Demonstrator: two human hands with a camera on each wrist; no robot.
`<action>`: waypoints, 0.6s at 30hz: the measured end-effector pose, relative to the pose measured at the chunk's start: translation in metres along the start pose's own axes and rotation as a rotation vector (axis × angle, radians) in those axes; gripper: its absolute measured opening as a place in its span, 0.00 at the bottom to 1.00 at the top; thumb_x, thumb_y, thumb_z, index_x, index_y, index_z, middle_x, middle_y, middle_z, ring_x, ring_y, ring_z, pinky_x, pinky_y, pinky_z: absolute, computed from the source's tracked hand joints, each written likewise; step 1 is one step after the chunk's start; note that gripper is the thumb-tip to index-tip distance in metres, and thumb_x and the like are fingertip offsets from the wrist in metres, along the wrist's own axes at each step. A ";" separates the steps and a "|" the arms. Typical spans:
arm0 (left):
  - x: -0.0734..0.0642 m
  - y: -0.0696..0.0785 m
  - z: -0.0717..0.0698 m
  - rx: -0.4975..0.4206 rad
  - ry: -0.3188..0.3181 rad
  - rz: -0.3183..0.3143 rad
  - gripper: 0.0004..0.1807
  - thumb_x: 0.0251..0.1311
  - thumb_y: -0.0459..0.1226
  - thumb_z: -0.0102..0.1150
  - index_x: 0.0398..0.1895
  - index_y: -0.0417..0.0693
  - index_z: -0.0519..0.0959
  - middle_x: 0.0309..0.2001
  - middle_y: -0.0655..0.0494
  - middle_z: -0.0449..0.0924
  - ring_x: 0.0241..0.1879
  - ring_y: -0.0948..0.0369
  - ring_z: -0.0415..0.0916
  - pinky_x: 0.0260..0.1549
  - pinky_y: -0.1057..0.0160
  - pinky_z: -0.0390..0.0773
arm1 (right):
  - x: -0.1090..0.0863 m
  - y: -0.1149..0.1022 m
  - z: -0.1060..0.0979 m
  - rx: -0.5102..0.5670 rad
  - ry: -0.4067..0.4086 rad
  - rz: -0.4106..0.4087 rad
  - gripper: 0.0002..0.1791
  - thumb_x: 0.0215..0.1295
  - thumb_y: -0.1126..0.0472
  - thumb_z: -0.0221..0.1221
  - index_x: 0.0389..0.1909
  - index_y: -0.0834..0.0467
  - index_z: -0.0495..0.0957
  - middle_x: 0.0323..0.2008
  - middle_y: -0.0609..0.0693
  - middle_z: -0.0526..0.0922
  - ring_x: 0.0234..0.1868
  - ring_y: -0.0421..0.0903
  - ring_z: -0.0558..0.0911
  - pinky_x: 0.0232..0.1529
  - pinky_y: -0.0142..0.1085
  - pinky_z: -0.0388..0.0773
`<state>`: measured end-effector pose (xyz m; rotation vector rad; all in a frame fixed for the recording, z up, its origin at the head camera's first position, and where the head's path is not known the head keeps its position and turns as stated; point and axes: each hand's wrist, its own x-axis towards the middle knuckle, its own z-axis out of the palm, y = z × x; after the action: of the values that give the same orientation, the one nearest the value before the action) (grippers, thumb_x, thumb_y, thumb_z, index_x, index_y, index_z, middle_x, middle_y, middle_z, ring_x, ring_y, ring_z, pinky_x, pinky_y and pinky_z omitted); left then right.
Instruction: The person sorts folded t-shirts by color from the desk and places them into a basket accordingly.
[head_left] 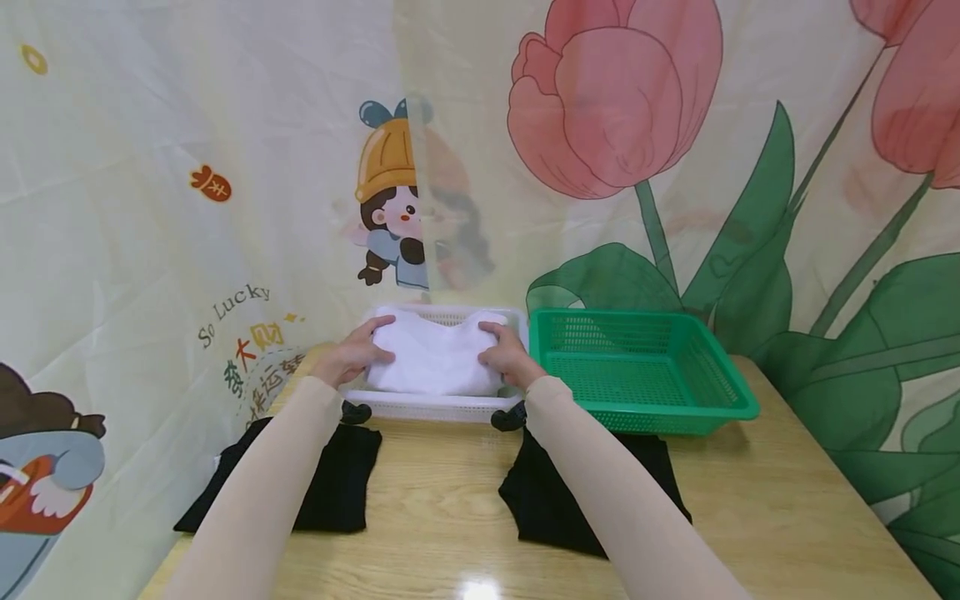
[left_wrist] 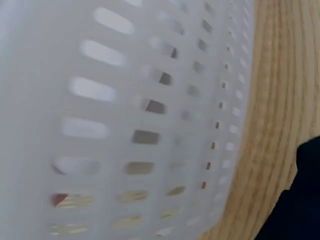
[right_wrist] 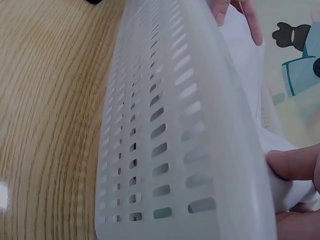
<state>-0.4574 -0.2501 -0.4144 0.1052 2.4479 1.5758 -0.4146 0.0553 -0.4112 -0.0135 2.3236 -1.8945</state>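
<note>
A folded white cloth (head_left: 438,358) lies in a white perforated plastic basket (head_left: 435,408) at the far side of the table. My left hand (head_left: 351,354) grips the cloth's left end. At its right end my right hand (head_left: 513,357) pinches the fabric, and the right wrist view shows the thumb (right_wrist: 290,164) on top with fingers underneath. The left wrist view holds only the basket's slotted wall (left_wrist: 120,150), with the left hand out of sight. What lies under the cloth is hidden.
A green perforated basket (head_left: 637,371) stands right beside the white one. Folded black cloths lie on the wooden table (head_left: 442,500), one at the left (head_left: 341,483) and one at the right (head_left: 536,508), both partly behind my forearms. A printed curtain (head_left: 465,167) hangs behind.
</note>
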 end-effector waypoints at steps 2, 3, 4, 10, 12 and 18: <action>0.002 -0.002 0.004 0.014 0.005 0.000 0.49 0.68 0.20 0.60 0.87 0.58 0.53 0.87 0.41 0.37 0.83 0.40 0.42 0.80 0.37 0.47 | 0.002 0.002 0.001 -0.024 0.008 0.000 0.44 0.65 0.83 0.56 0.81 0.52 0.66 0.81 0.60 0.59 0.69 0.60 0.71 0.54 0.45 0.75; 0.003 -0.003 0.006 0.019 0.001 0.001 0.49 0.68 0.20 0.59 0.87 0.57 0.52 0.86 0.40 0.37 0.83 0.40 0.42 0.80 0.38 0.47 | 0.003 0.002 0.001 -0.046 0.012 0.004 0.45 0.64 0.83 0.55 0.81 0.52 0.66 0.80 0.61 0.59 0.66 0.59 0.71 0.50 0.43 0.74; 0.002 -0.003 0.007 0.023 -0.005 0.001 0.50 0.67 0.19 0.59 0.87 0.55 0.51 0.86 0.39 0.37 0.83 0.39 0.42 0.80 0.38 0.46 | 0.004 0.004 0.002 -0.069 0.011 0.012 0.45 0.63 0.84 0.55 0.81 0.53 0.66 0.80 0.62 0.58 0.63 0.58 0.71 0.48 0.42 0.73; 0.003 -0.008 0.011 0.035 -0.022 -0.026 0.51 0.65 0.19 0.60 0.87 0.50 0.50 0.86 0.37 0.39 0.82 0.40 0.42 0.81 0.40 0.44 | 0.004 0.009 0.004 -0.169 -0.056 0.126 0.45 0.66 0.79 0.58 0.83 0.54 0.60 0.82 0.62 0.54 0.69 0.58 0.66 0.63 0.47 0.72; 0.003 -0.009 0.012 0.042 -0.018 -0.048 0.50 0.65 0.19 0.59 0.87 0.50 0.50 0.86 0.38 0.39 0.82 0.41 0.42 0.81 0.40 0.43 | 0.002 0.009 0.004 -0.158 -0.089 0.154 0.45 0.69 0.76 0.59 0.84 0.55 0.57 0.83 0.62 0.53 0.76 0.59 0.63 0.73 0.52 0.66; -0.002 -0.003 0.012 0.048 -0.021 -0.097 0.47 0.69 0.22 0.56 0.87 0.51 0.50 0.86 0.39 0.38 0.80 0.41 0.44 0.80 0.39 0.45 | -0.004 0.003 0.002 -0.141 -0.139 0.193 0.45 0.72 0.69 0.61 0.86 0.58 0.51 0.85 0.59 0.49 0.84 0.59 0.52 0.82 0.55 0.52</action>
<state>-0.4523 -0.2411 -0.4212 0.0104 2.4362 1.4689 -0.4101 0.0546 -0.4143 0.0593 2.2697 -1.5858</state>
